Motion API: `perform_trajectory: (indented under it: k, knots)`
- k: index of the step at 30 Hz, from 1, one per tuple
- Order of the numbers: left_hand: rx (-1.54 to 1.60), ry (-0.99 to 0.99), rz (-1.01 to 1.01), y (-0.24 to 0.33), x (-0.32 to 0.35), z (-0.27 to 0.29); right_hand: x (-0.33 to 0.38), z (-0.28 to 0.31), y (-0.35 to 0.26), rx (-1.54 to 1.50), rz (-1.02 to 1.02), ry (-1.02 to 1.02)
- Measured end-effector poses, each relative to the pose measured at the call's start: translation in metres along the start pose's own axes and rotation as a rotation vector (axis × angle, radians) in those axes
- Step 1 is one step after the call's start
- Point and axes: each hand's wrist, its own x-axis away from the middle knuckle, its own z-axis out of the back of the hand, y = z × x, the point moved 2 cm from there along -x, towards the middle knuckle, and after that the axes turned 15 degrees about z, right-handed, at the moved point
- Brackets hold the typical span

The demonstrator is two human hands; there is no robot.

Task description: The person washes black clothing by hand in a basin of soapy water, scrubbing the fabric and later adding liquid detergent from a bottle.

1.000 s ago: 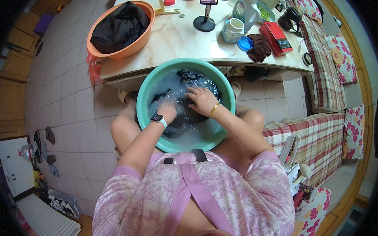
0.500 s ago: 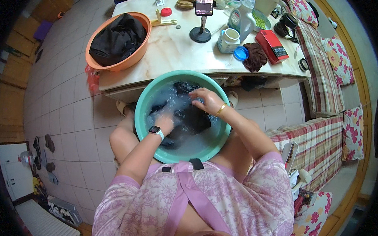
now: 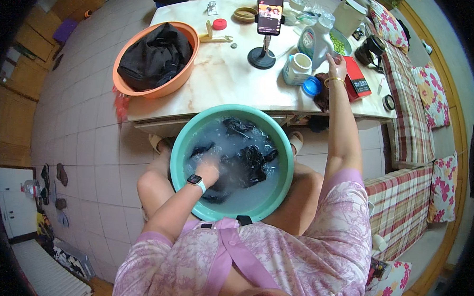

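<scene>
Between my knees stands a green basin [image 3: 285,166] of cloudy, sudsy water. Dark wet clothing [image 3: 252,163] floats and bunches in it. My left hand [image 3: 208,171], with a watch at the wrist, dips into the water at the basin's left side beside the clothing; its fingers are under the surface and blurred. My right arm stretches out over the table. My right hand [image 3: 335,67] is open beside a grey detergent bottle [image 3: 320,43], above a brown cloth [image 3: 321,99] and next to a red box [image 3: 357,79]. Whether its fingertips touch the bottle I cannot tell.
An orange basin [image 3: 192,61] with black fabric [image 3: 156,57] sits on the marble-look table [image 3: 218,89] at the left. A phone [image 3: 270,14] on a stand, a white open tub [image 3: 297,68], a blue lid [image 3: 312,87] and a bowl of green fruit [image 3: 338,44] are there too. A plaid sofa [image 3: 404,192] lies right.
My right hand has left the green basin and moved right and forward to the detergent bottle. My left hand stays in the water. The view has shifted slightly.
</scene>
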Motion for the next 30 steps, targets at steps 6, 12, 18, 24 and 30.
perform_trajectory:
  k: [6, 12, 18, 24, 30]
  knots:
    - [-0.051, -0.183, 0.087, -0.003, 0.005, -0.005, -0.019, -0.027, 0.027, 0.023, -0.130, -0.190]
    - [-0.068, -0.184, 0.092, 0.003, 0.007, 0.004, -0.013, -0.037, 0.002, -0.227, -0.188, -0.034]
    - [-0.140, -0.106, 0.016, -0.007, 0.007, -0.008, -0.011, -0.019, -0.030, -0.326, -0.234, 0.106]
    - [-0.035, -0.129, 0.068, 0.005, 0.000, 0.001, -0.061, 0.027, 0.006, -0.166, 0.152, -0.054]
    - [-0.138, -0.177, 0.042, -0.010, -0.015, -0.003, -0.002, 0.092, -0.105, -0.333, 0.119, -0.262]
